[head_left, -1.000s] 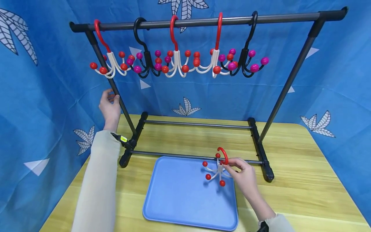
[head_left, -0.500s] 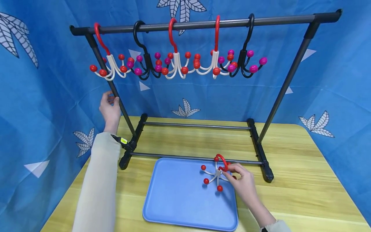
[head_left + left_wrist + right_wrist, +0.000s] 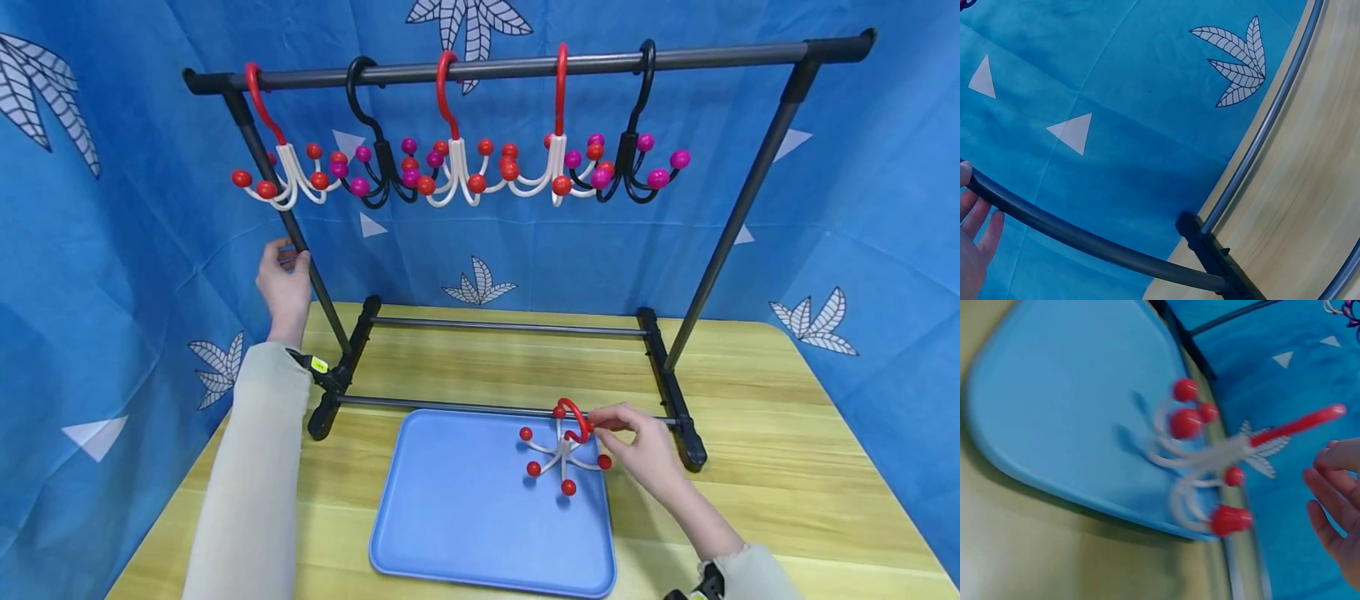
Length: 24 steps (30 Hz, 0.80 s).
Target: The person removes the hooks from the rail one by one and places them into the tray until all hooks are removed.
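On the blue tray [image 3: 450, 517], near its back right corner, stands a white claw hook hanger [image 3: 566, 448] with a red hook top and red ball tips. My right hand [image 3: 648, 454] is just right of it, fingers loosely bent. The right wrist view shows a gap between that hand [image 3: 1341, 506] and the red hook top [image 3: 1300, 423]. At the far left my left hand [image 3: 285, 292] holds the dark left post [image 3: 324, 287] of the garment rack, thumb on one side and fingers on the other; the left wrist view catches only part of the hand [image 3: 974, 250].
From the rack's top bar [image 3: 510, 68] hang several claw hook hangers, some white and red [image 3: 457, 167], others black with pink balls [image 3: 384, 162]. The rack's lower front bar [image 3: 450, 406] runs just behind the tray. Blue patterned cloth [image 3: 465, 233] closes off the back and sides.
The white claw hook hanger has come down slightly onto the tray. My right hand has let go of it and drawn back to the right. My left hand stays on the post.
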Each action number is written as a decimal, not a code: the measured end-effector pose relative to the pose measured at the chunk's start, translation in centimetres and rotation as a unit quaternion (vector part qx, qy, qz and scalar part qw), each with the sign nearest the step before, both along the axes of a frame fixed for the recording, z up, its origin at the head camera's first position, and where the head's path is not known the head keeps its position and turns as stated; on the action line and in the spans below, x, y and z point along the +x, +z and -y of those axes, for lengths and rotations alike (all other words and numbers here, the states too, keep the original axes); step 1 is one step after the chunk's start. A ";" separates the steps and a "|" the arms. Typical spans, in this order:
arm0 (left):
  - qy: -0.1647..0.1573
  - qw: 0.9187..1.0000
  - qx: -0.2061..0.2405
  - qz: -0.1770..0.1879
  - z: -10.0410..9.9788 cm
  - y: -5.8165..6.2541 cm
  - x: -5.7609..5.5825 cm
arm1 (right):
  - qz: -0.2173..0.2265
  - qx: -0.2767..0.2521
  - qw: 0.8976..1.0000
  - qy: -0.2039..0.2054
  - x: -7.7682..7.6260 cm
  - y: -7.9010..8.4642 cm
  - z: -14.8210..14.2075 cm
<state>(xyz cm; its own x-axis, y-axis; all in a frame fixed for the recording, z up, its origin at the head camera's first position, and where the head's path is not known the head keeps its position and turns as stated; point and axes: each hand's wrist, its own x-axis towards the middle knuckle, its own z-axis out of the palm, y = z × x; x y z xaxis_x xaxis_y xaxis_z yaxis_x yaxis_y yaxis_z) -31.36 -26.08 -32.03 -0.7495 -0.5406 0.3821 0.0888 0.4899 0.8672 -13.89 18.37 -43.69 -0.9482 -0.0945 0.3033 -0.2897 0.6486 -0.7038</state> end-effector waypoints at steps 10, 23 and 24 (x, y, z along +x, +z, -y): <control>0.010 1.000 -0.012 0.003 0.2 0.0 0.0 | -0.119 0.029 0.992 0.008 -3.4 7.1 -2.2; 0.015 1.000 -0.011 0.011 0.0 0.0 -0.1 | -0.241 0.014 0.970 -0.040 -7.0 19.1 -2.1; 0.016 1.000 -0.008 0.010 0.0 -0.1 -0.1 | -0.249 0.007 0.967 -0.047 -7.2 19.9 -2.1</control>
